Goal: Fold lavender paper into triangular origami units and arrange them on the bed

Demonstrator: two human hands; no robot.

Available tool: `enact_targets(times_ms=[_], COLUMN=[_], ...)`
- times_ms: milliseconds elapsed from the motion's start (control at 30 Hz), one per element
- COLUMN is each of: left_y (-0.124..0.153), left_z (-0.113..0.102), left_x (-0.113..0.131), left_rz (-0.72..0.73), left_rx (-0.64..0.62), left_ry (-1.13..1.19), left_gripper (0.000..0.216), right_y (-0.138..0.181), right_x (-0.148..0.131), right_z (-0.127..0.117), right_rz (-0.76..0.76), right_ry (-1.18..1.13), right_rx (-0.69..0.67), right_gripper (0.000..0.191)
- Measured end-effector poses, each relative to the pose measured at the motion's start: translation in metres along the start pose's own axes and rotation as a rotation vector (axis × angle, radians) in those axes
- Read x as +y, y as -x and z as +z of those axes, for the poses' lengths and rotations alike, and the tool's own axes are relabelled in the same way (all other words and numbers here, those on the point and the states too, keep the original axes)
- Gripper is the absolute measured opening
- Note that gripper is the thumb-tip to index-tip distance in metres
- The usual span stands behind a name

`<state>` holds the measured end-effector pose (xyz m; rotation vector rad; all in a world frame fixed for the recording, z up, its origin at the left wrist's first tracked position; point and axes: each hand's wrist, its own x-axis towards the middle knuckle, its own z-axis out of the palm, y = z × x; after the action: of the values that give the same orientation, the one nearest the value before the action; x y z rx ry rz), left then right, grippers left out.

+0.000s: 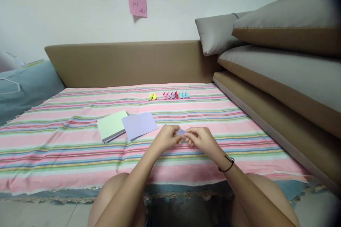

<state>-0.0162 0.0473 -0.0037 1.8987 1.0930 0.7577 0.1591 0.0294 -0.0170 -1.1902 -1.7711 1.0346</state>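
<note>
A small purple paper (181,132) lies between the fingers of the left hand (167,137) and right hand (201,137), pinched by both above a striped cloth (66,165).

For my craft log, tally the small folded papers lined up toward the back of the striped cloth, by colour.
Yellow to yellow-green papers: 2
Pink papers: 2
Purple paper: 1
Red paper: 1
Blue papers: 3
Total: 9
</note>
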Motion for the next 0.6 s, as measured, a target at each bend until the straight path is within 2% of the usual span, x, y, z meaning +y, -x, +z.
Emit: enact_targets(times_ms=[100,300,400,600], left_y=[0.000,0.009,0.016,0.023], left_z=[0.006,0.017,0.016,0.015], left_x=[-0.007,-0.011,-0.006,-0.004], left_rz=[-0.024,-0.054,-0.048,-0.049], left_rx=[-0.020,-0.095,-0.080,-0.007], left_ry=[0.010,0.188,0.176,0.131], left_gripper=[0.021,0.024,0.029,0.026], right_y=[0.001,0.014,0.021,0.026], right_x=[0.004,0.006,0.000,-0.001], right_z=[0.001,-0.001,-0.002,0.001], right_rz=[-0.018,-0.012,-0.017,-0.017], right_ry=[0.026,0.080,0.118,0.120], right_rx=[-0.003,0.012,0.014,0.021], right_gripper=[0.023,0.024,0.027,0.026])
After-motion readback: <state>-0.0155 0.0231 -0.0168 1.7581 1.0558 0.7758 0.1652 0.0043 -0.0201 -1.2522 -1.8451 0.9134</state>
